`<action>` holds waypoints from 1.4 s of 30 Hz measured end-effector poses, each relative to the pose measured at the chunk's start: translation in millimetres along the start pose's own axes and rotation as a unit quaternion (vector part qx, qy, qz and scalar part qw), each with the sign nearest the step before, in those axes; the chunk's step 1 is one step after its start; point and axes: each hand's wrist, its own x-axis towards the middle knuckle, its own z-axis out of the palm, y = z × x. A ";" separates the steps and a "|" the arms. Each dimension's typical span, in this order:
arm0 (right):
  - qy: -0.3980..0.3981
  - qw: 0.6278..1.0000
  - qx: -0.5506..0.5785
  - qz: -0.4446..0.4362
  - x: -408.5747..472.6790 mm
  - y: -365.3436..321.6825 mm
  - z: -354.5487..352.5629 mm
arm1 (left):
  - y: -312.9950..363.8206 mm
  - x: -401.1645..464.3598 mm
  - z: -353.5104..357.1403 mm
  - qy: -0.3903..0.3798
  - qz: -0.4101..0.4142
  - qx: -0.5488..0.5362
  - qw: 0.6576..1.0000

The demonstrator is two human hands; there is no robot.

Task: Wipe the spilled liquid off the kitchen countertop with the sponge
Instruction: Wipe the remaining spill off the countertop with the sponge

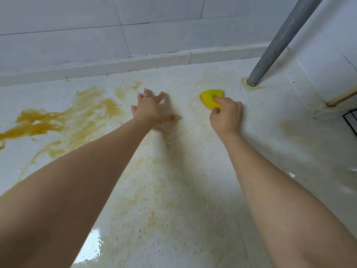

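sponge (210, 98): yellow, on the countertop (193, 190) far-centre, right of the left hand, near the pole base.
right hand (227, 116): fingers curled round the sponge, pressing it down.
left hand (149, 111): fingers spread wide, flat on the wet top, holding nothing.
spill (38, 122): thick orange pool at far left, thin smears across the middle; most looks unwiped.
risk: likely the sponge saturates and just drags liquid rightward; braced palm could slip on the wet film.
risk 2: left forearm sits close to the smears and may spread them.
around: grey pole (280, 39) far right, stained at its foot; black wire rack (351, 122) at right edge; tiled wall (77, 35) behind.
in the way: pole blocks strokes into the right corner.
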 end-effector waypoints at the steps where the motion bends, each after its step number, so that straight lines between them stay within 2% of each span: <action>1: 0.006 1.000 -0.002 0.030 0.4 -6.3 1.7 | -13.5 -3.4 -5.4 0.017 -0.011 -0.007 1.000; 3: -0.018 1.000 0.000 -0.012 -15.1 -40.9 11.6 | -40.6 -10.6 -16.6 0.040 -0.028 -0.009 0.999; 6: -0.099 0.974 0.064 -0.195 -56.9 -96.1 32.1 | -75.3 -16.9 -29.7 0.035 -0.069 0.002 0.997; 8: -0.099 0.963 0.042 -0.246 -61.8 -106.3 34.2 | -94.0 -18.4 -33.6 0.024 -0.089 0.003 0.996; 9: -0.083 0.973 0.005 -0.217 -52.8 -100.6 30.3 | -101.9 -18.4 -33.3 0.015 -0.093 0.005 0.996; 12: -0.053 0.996 -0.073 0.004 -22.6 -82.5 17.5 | -118.7 -17.7 -30.8 -0.004 -0.096 -0.007 0.995; 13: -0.048 0.997 -0.062 0.024 -22.5 -89.5 17.7 | -120.3 -16.8 -30.0 -0.006 -0.096 -0.014 0.995; 17: -0.120 0.976 0.015 -0.181 -48.1 -141.6 47.7 | -121.6 -14.6 -29.5 -0.006 -0.096 -0.019 0.995; 18: -0.108 0.977 0.016 -0.180 -38.7 -142.5 47.7 | -121.5 -14.4 -29.6 -0.006 -0.096 -0.018 0.995; 21: -0.075 0.996 -0.002 -0.038 9.5 -130.6 43.7 | -122.9 -13.5 -27.0 -0.004 -0.090 -0.011 0.996; 22: -0.074 0.997 -0.003 -0.017 16.0 -137.7 47.4 | -123.9 -12.8 -26.2 0.000 -0.092 -0.008 0.996; 23: -0.086 0.996 0.013 -0.031 12.9 -152.4 53.4 | -124.1 -13.1 -25.6 0.003 -0.093 -0.007 0.996; 26: -0.173 0.962 0.076 -0.198 -18.3 -201.3 72.4 | -122.8 -14.0 -27.6 0.011 -0.097 -0.034 0.995; 27: -0.178 0.955 0.068 -0.228 -19.3 -203.9 72.3 | -122.7 -14.6 -28.3 0.013 -0.097 -0.038 0.994; 28: -0.170 0.960 0.039 -0.217 -10.2 -198.6 68.1 | -123.0 -14.9 -29.0 0.012 -0.096 -0.034 0.995; 31: -0.102 0.993 -0.024 -0.054 30.6 -168.4 56.4 | -125.8 -14.5 -27.8 0.008 -0.091 -0.017 0.996; 32: -0.100 0.994 -0.032 -0.029 31.0 -168.8 55.5 | -125.2 -14.3 -27.2 0.007 -0.092 -0.017 0.996; 33: -0.112 0.993 -0.010 -0.046 22.0 -178.9 59.1 | -125.3 -14.2 -27.1 0.009 -0.094 -0.021 0.995; 36: -0.187 0.960 0.074 -0.194 -26.2 -210.7 70.2 | -123.6 -14.4 -27.6 0.019 -0.097 -0.041 0.994; 37: -0.176 0.958 0.073 -0.213 -28.9 -207.1 66.8 | -124.3 -14.8 -27.6 0.018 -0.097 -0.040 0.994; 38: -0.158 0.969 0.055 -0.184 -19.3 -194.4 61.3 | -124.3 -14.4 -26.8 0.013 -0.096 -0.034 0.995; 40: -0.096 0.994 0.026 -0.043 10.4 -157.2 49.3 | -125.9 -14.6 -26.3 0.004 -0.088 -0.022 0.996; 42: -0.065 0.996 0.024 0.054 13.3 -144.9 43.4 | -126.6 -14.5 -26.6 0.004 -0.088 -0.024 0.996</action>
